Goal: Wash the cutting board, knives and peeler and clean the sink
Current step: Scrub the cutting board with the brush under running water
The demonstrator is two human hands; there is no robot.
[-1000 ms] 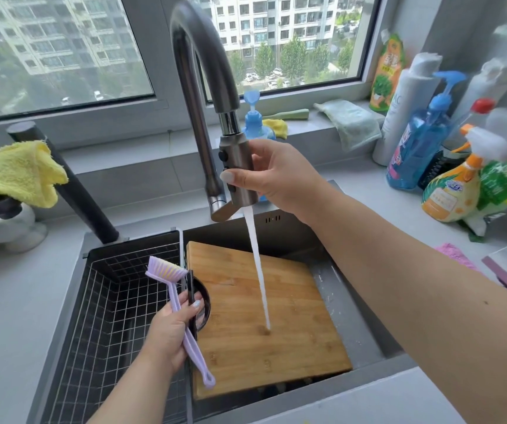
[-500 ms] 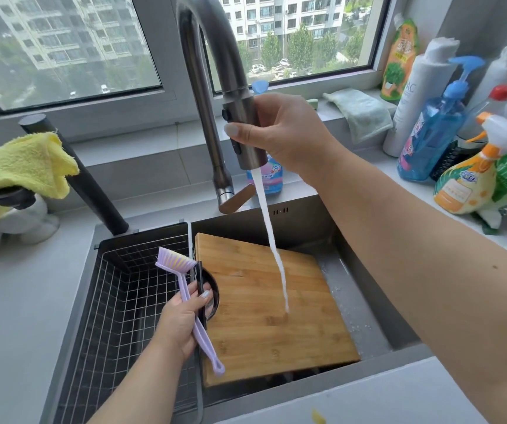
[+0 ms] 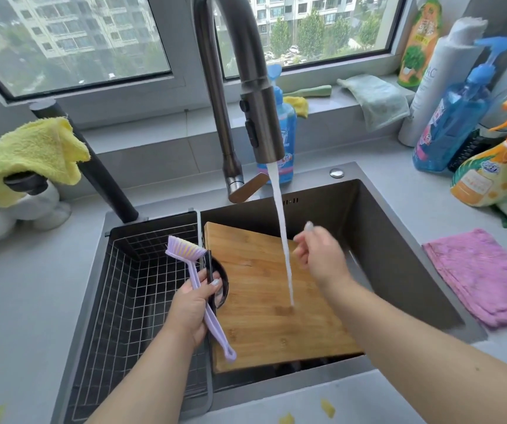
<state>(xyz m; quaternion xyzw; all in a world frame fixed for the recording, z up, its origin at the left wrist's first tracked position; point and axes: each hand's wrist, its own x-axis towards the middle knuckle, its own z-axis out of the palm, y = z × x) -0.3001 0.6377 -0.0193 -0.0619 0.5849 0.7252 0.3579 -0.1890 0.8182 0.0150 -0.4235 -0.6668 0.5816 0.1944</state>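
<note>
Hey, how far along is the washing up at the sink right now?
Early. Done: water runs from the grey faucet onto the wooden cutting board in the sink. In hand: left hand grips the purple dish brush; right hand holds nothing. Left: scrubbing; knives and peeler aren't visible.

View: one head-worn wide-angle camera, no second view to share with.
Position: above the near edge of the sink (image 3: pixel 399 209), close in.
Direction: forward and down, toward the window (image 3: pixel 71 47).
Centre: faucet (image 3: pixel 230 56) and cutting board (image 3: pixel 264 301).
Lower frame: both forearms enter from the bottom.
Edges: tabletop (image 3: pixel 26 301) left and right, lines bowed by the lens.
</note>
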